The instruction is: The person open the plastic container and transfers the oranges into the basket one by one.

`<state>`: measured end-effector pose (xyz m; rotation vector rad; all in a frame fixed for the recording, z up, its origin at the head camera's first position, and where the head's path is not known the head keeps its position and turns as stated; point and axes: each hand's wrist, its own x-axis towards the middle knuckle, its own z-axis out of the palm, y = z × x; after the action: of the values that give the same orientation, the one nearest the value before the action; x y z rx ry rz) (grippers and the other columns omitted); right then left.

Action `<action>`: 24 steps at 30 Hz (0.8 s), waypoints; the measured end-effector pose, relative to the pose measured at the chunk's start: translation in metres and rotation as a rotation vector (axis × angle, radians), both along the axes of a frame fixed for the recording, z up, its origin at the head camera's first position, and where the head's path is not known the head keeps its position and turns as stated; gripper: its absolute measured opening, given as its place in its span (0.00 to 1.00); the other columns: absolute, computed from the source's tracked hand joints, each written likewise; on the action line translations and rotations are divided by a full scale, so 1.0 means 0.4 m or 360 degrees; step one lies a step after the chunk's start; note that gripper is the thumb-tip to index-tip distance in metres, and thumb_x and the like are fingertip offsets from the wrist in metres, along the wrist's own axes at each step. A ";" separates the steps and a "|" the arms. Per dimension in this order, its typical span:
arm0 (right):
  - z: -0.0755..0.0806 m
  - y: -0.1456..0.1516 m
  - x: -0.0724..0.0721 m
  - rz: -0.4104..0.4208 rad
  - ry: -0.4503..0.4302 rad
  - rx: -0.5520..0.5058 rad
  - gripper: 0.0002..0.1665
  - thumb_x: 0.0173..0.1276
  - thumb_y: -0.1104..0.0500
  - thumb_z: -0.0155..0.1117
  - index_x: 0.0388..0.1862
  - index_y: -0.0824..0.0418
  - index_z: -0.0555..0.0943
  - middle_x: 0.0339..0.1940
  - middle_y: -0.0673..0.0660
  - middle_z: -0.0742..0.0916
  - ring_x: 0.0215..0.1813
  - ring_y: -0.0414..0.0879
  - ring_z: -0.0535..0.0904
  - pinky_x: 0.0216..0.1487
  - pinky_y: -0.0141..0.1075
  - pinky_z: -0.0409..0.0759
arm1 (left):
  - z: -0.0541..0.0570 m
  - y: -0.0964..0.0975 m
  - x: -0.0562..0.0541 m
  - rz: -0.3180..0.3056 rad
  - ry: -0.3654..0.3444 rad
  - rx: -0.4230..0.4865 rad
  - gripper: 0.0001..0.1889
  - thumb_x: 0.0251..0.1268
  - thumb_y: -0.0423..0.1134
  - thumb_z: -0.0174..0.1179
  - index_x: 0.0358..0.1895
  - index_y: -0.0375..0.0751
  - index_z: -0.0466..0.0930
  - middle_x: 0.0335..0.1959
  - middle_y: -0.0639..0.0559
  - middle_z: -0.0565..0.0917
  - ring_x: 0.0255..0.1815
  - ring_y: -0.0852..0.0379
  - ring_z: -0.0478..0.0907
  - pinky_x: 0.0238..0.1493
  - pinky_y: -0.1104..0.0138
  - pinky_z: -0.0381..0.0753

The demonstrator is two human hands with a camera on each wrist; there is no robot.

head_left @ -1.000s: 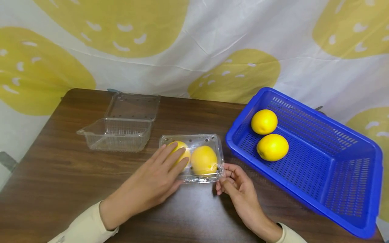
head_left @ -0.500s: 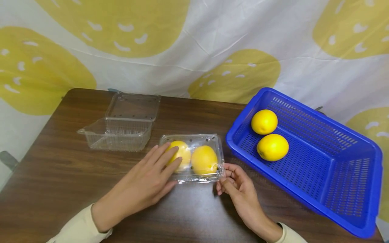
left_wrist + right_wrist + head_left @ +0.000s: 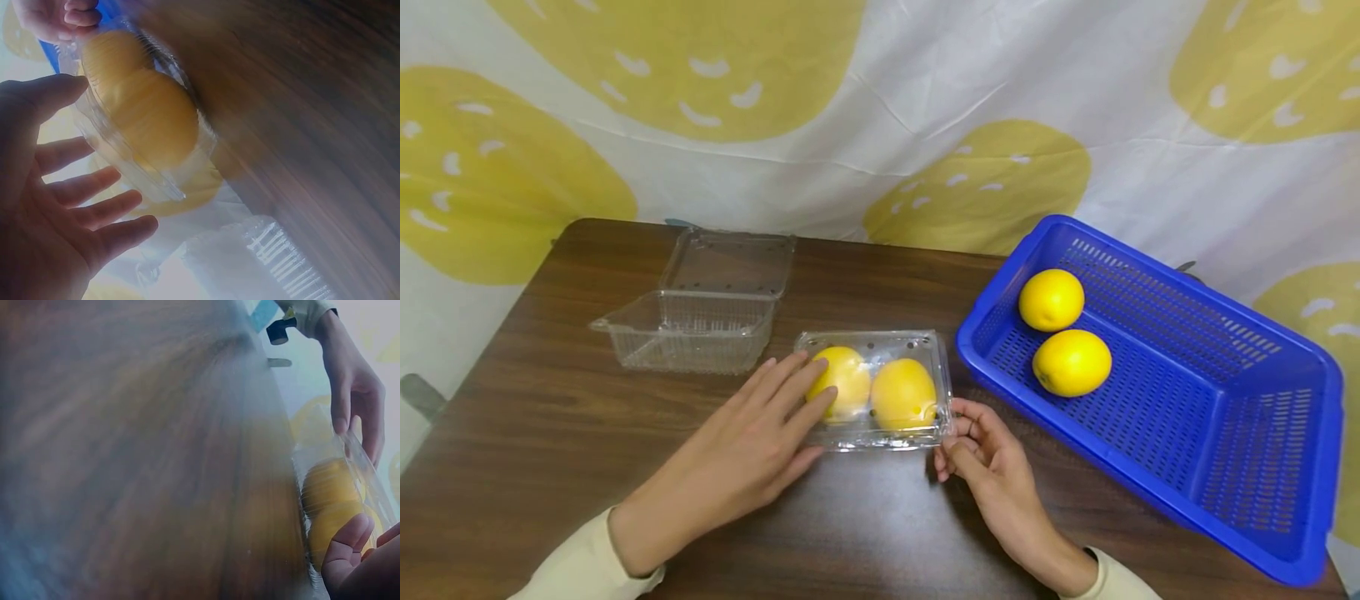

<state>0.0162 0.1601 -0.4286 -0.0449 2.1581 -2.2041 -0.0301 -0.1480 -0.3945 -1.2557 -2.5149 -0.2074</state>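
A closed clear plastic clamshell (image 3: 880,438) lies on the table in the head view, with two lemons (image 3: 904,396) inside. Over its left end spreads my left hand (image 3: 741,450), fingers straight and parted; whether the fingertips touch the lid is hard to tell. The left wrist view also shows that hand (image 3: 56,206) with thumb and fingers spread beside the clamshell (image 3: 156,178). At the front right corner my right hand (image 3: 996,471) pinches the rim between thumb and curled fingers. In the right wrist view, its thumb (image 3: 347,550) stands against the lemons' side of the pack.
Behind and left stands a second clear clamshell (image 3: 692,354), lid raised, with nothing inside. A blue plastic basket (image 3: 1157,492) sits at the right, holding two lemons (image 3: 1072,363). A white curtain (image 3: 925,75) with yellow fruit print hangs along the table's (image 3: 535,417) back edge.
My left hand has drawn back a little to the left and toward me, uncovering more of the left lemon. The right hand and the clamshell have stayed in place.
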 end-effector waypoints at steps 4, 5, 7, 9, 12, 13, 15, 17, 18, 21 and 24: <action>0.001 0.004 -0.002 0.0025 0.0031 0.0031 0.33 0.79 0.76 0.55 0.81 0.73 0.67 0.41 0.64 0.82 0.36 0.45 0.83 0.38 0.34 0.90 | 0.000 -0.007 0.000 0.0006 -0.0024 -0.0001 0.36 0.69 0.50 0.77 0.73 0.34 0.79 0.78 0.31 0.73 0.80 0.30 0.69 0.79 0.37 0.73; 0.001 0.004 -0.002 0.0030 0.0039 0.0044 0.34 0.79 0.76 0.55 0.82 0.72 0.66 0.41 0.64 0.82 0.36 0.45 0.83 0.38 0.35 0.90 | -0.001 -0.008 0.000 0.0008 -0.0028 -0.0001 0.35 0.69 0.50 0.77 0.73 0.34 0.79 0.79 0.31 0.73 0.80 0.30 0.69 0.79 0.37 0.73; 0.002 0.006 -0.002 0.0038 0.0049 0.0064 0.35 0.80 0.75 0.55 0.84 0.70 0.65 0.41 0.65 0.82 0.36 0.45 0.84 0.38 0.35 0.90 | 0.000 -0.010 0.001 0.0013 -0.0037 0.0002 0.35 0.70 0.49 0.77 0.73 0.34 0.79 0.79 0.31 0.73 0.80 0.29 0.69 0.79 0.37 0.73; 0.001 0.007 -0.002 0.0045 0.0060 0.0069 0.35 0.80 0.75 0.55 0.84 0.69 0.65 0.41 0.65 0.82 0.36 0.45 0.83 0.38 0.35 0.90 | 0.002 -0.011 0.001 0.0022 -0.0051 0.0003 0.35 0.71 0.49 0.76 0.74 0.35 0.79 0.79 0.32 0.73 0.80 0.30 0.68 0.80 0.37 0.72; 0.001 0.008 -0.002 0.0054 0.0078 0.0069 0.35 0.80 0.76 0.55 0.84 0.70 0.66 0.41 0.65 0.82 0.36 0.45 0.83 0.38 0.35 0.90 | 0.001 -0.013 0.001 0.0026 -0.0049 0.0008 0.35 0.71 0.49 0.76 0.74 0.35 0.79 0.79 0.32 0.73 0.80 0.30 0.69 0.79 0.37 0.73; 0.000 0.009 -0.002 0.0056 0.0086 0.0069 0.35 0.80 0.76 0.55 0.84 0.70 0.66 0.41 0.65 0.82 0.36 0.45 0.83 0.37 0.35 0.90 | 0.000 -0.014 0.001 0.0025 -0.0046 0.0011 0.35 0.71 0.49 0.76 0.73 0.35 0.79 0.79 0.32 0.73 0.80 0.30 0.69 0.79 0.37 0.73; 0.000 0.009 -0.003 0.0058 0.0094 0.0070 0.34 0.80 0.76 0.55 0.83 0.70 0.66 0.41 0.65 0.82 0.35 0.45 0.83 0.37 0.34 0.90 | -0.002 -0.017 0.000 0.0024 -0.0037 0.0016 0.35 0.70 0.50 0.77 0.73 0.34 0.79 0.78 0.32 0.73 0.80 0.30 0.69 0.79 0.37 0.73; -0.001 0.009 -0.003 0.0060 0.0099 0.0073 0.34 0.80 0.76 0.55 0.83 0.70 0.67 0.40 0.65 0.82 0.35 0.45 0.83 0.37 0.35 0.90 | -0.003 -0.020 0.000 0.0024 -0.0032 0.0017 0.36 0.69 0.50 0.77 0.73 0.34 0.79 0.78 0.32 0.74 0.80 0.30 0.69 0.78 0.37 0.73; -0.001 0.009 -0.003 0.0060 0.0100 0.0076 0.34 0.80 0.76 0.55 0.83 0.70 0.67 0.40 0.65 0.82 0.35 0.45 0.83 0.37 0.35 0.90 | -0.003 -0.021 0.000 0.0027 -0.0034 0.0013 0.35 0.69 0.50 0.77 0.73 0.34 0.79 0.78 0.32 0.74 0.80 0.30 0.69 0.79 0.37 0.73; 0.000 0.009 -0.003 0.0060 0.0099 0.0083 0.34 0.79 0.76 0.55 0.83 0.70 0.67 0.40 0.65 0.82 0.35 0.45 0.83 0.37 0.35 0.90 | -0.002 -0.023 0.001 0.0041 -0.0053 -0.0003 0.35 0.71 0.50 0.76 0.74 0.35 0.79 0.78 0.32 0.73 0.80 0.31 0.69 0.79 0.37 0.72; 0.000 0.009 -0.003 0.0059 0.0099 0.0087 0.34 0.79 0.76 0.55 0.83 0.69 0.68 0.40 0.65 0.82 0.35 0.46 0.83 0.36 0.35 0.89 | 0.000 -0.023 0.002 0.0050 -0.0070 -0.0007 0.34 0.71 0.50 0.76 0.74 0.35 0.79 0.78 0.33 0.73 0.80 0.31 0.69 0.79 0.37 0.72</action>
<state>0.0149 0.1637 -0.4285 -0.1513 2.2290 -2.1510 -0.0292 -0.1573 -0.3944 -1.2255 -2.5715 -0.2246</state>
